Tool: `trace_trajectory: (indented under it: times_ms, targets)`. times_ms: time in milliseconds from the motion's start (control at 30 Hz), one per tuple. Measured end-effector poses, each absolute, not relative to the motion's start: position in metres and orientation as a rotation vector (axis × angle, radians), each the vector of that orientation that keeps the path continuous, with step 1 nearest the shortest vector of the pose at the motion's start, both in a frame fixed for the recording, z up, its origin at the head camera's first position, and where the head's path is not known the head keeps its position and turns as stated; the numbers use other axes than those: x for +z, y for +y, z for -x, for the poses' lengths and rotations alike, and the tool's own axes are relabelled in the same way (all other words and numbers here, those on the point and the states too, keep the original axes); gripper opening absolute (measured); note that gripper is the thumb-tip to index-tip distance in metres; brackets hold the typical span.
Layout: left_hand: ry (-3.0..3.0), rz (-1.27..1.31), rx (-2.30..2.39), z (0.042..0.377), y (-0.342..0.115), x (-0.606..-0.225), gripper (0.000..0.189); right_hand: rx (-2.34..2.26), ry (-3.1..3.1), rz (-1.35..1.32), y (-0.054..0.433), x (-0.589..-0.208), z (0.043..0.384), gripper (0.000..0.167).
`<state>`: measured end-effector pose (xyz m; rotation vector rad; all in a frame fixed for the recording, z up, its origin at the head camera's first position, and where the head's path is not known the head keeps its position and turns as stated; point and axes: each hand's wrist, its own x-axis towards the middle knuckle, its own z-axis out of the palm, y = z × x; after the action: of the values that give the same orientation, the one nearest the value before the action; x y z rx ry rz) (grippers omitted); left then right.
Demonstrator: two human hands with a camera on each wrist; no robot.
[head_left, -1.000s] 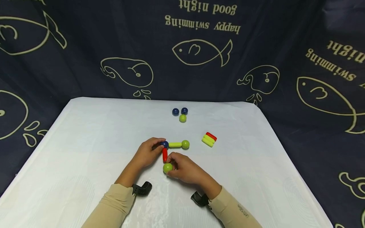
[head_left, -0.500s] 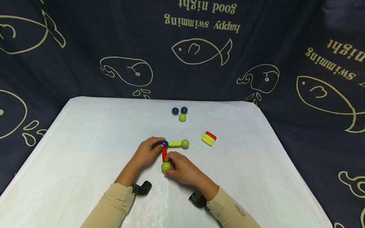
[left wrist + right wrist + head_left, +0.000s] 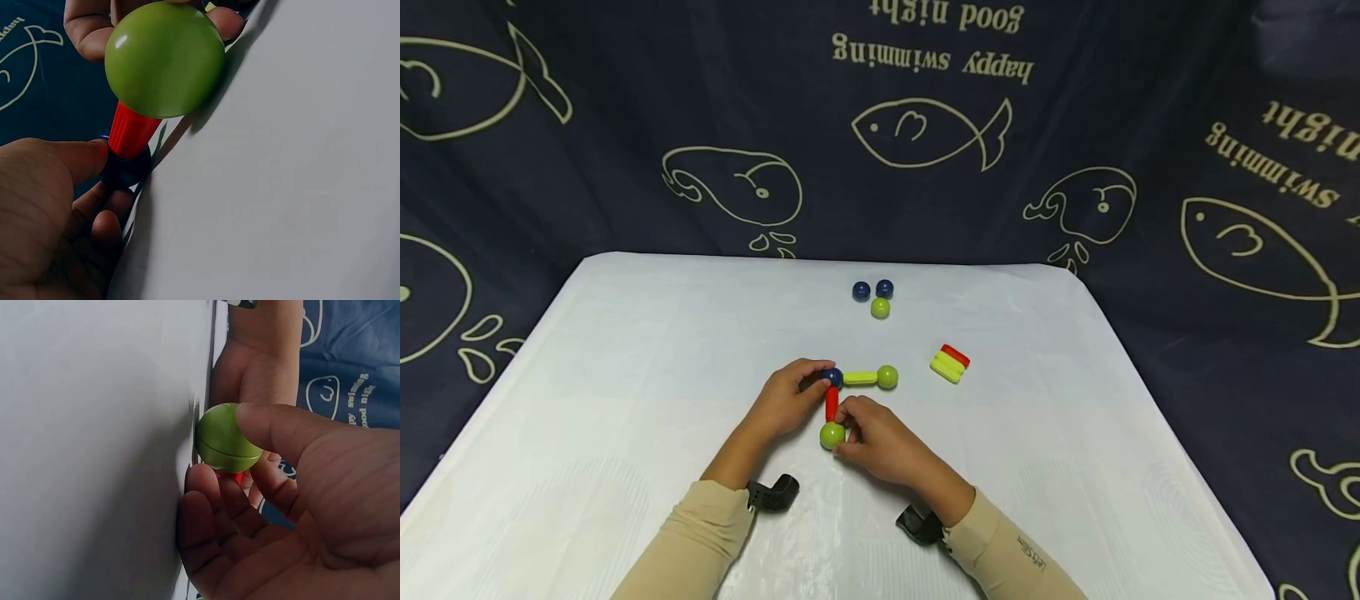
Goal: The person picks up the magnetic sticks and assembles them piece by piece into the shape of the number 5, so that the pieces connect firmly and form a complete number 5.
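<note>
My left hand (image 3: 787,398) pinches a dark blue ball (image 3: 832,377) between thumb and fingers. A red rod (image 3: 831,403) runs from that ball toward me, and a yellow-green rod (image 3: 860,378) runs from it to the right, ending in a green ball (image 3: 887,377). At the near end of the red rod sits another green ball (image 3: 225,439), which my right hand (image 3: 880,440) pinches with its thumb and fingers. In the left wrist view this near green ball (image 3: 165,59) appears to touch the red rod (image 3: 132,130).
Two dark blue balls (image 3: 861,291) and a green ball (image 3: 880,308) lie farther back on the white tabletop (image 3: 715,317). Right of the joined pieces lie a red rod (image 3: 956,356) and yellow-green rods (image 3: 947,367) side by side. A dark printed cloth (image 3: 925,208) hangs behind.
My right hand has shifted the near green ball slightly left and away from me, in line with the red rod, which has swung slightly left at its near end. The left hand keeps its hold.
</note>
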<state>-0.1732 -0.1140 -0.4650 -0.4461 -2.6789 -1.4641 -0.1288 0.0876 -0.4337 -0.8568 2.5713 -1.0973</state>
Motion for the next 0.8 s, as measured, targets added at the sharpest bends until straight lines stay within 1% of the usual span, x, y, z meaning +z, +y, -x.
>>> trace_trajectory:
  times_ms: [800]
  targets:
    - [-2.698,0.444,-1.433,0.1725,-0.1134,-0.4637,0.031,-1.088,2.558,0.89,0.0906,-0.4353,0.13,0.025]
